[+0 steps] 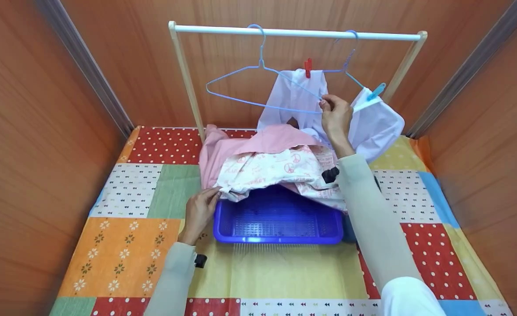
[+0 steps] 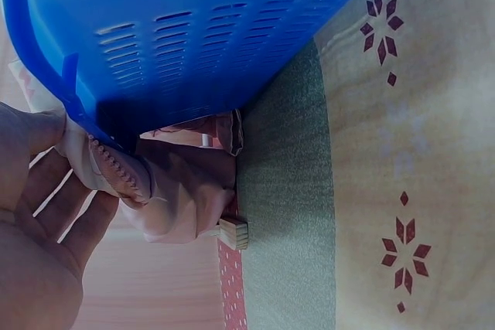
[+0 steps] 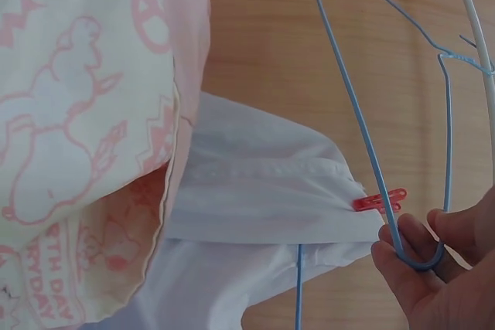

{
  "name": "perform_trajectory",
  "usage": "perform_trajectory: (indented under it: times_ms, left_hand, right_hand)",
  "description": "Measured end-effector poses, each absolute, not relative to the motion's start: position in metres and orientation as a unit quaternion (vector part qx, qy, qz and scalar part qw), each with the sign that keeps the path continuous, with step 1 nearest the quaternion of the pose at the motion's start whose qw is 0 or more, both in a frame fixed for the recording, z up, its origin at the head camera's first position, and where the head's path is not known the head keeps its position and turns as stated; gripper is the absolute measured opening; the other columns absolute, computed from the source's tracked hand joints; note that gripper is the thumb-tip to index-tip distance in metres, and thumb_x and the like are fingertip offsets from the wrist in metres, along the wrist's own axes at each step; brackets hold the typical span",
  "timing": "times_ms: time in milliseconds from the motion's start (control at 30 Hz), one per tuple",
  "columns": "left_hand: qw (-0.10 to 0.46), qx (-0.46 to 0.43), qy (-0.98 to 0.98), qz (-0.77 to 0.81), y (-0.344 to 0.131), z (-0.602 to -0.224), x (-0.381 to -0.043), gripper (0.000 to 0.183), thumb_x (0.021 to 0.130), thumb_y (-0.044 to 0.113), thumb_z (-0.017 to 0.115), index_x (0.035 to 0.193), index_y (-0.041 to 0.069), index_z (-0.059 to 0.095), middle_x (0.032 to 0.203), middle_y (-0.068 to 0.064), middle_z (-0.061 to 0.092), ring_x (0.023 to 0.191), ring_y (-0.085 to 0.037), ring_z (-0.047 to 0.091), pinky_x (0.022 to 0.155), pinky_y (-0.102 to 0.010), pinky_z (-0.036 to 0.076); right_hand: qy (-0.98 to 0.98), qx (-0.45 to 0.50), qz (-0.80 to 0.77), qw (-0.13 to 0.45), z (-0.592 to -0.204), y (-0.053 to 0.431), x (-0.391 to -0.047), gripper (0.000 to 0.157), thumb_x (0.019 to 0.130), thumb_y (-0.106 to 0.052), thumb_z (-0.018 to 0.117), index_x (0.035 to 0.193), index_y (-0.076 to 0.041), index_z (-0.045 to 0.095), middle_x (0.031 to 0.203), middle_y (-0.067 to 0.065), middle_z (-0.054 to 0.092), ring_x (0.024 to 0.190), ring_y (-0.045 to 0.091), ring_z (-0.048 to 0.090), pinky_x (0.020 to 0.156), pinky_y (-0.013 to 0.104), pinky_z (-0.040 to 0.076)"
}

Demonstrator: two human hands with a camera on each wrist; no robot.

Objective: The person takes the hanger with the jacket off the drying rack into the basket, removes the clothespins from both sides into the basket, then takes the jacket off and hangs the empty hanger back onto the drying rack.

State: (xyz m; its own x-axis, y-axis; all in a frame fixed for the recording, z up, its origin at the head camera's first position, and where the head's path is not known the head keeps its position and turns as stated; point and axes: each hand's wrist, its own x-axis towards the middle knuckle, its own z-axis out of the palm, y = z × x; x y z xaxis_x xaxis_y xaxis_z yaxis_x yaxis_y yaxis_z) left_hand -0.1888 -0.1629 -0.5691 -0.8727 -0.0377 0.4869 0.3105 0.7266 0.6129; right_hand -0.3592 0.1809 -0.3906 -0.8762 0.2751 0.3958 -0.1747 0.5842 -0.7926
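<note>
My right hand (image 1: 337, 117) pinches the right end of a blue wire hanger (image 1: 240, 100), which hooks over a white rail; the right wrist view shows fingers and thumb round the hanger's bend (image 3: 418, 262). With my left hand (image 1: 200, 213) I pinch the near left corner of a white cloth with pink print (image 1: 271, 169). It lies with a pink cloth (image 1: 280, 137) over the far part of a blue basket (image 1: 280, 235). In the left wrist view the held edge (image 2: 116, 168) shows beside the basket's rim. Part of the printed cloth is hidden behind my right forearm.
A white garment (image 1: 293, 94) hangs from a second blue hanger (image 1: 349, 66), held by a red clothespin (image 1: 308, 68) and a blue clothespin (image 1: 376, 91). The rail (image 1: 302, 32) has wooden legs. Brown wooden panels (image 1: 30, 131) enclose the patchwork cloth (image 1: 293, 272) on three sides.
</note>
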Motion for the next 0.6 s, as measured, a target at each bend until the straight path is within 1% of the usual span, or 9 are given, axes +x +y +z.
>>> perform_trajectory:
  times_ms: [133,267,600]
  left_hand:
    - [0.242,-0.077,-0.896,-0.363,-0.162,-0.570,-0.190,0.018,0.087,0.009,0.072,0.104,0.007,0.077,0.097,-0.010,0.077,0.091,-0.029,0.073,0.078,-0.045,0.056]
    - [0.240,-0.076,-0.896,-0.365,-0.162,-0.570,-0.190,0.017,0.088,0.011,0.071,0.104,0.007,0.077,0.097,-0.010,0.077,0.092,-0.029,0.073,0.079,-0.045,0.056]
    - [0.238,-0.071,-0.897,-0.366,-0.162,-0.569,-0.190,0.018,0.089,0.011,0.071,0.106,0.007,0.077,0.099,-0.011,0.077,0.094,-0.031,0.073,0.081,-0.046,0.056]
  right_hand:
    - [-0.858,-0.022,0.450,0.245,-0.394,0.181,-0.359,0.020,0.096,-0.010,0.061,0.110,-0.003,0.073,0.101,0.014,0.075,0.090,0.022,0.069,0.082,0.034,0.052]
    - [-0.861,-0.014,0.449,0.237,-0.397,0.181,-0.358,0.020,0.096,-0.010,0.061,0.110,-0.003,0.073,0.101,0.015,0.075,0.091,0.024,0.070,0.084,0.036,0.052]
    - [-0.867,-0.015,0.453,0.205,-0.404,0.189,-0.348,0.027,0.093,-0.014,0.061,0.117,-0.006,0.069,0.110,0.015,0.074,0.101,0.027,0.071,0.092,0.038,0.053]
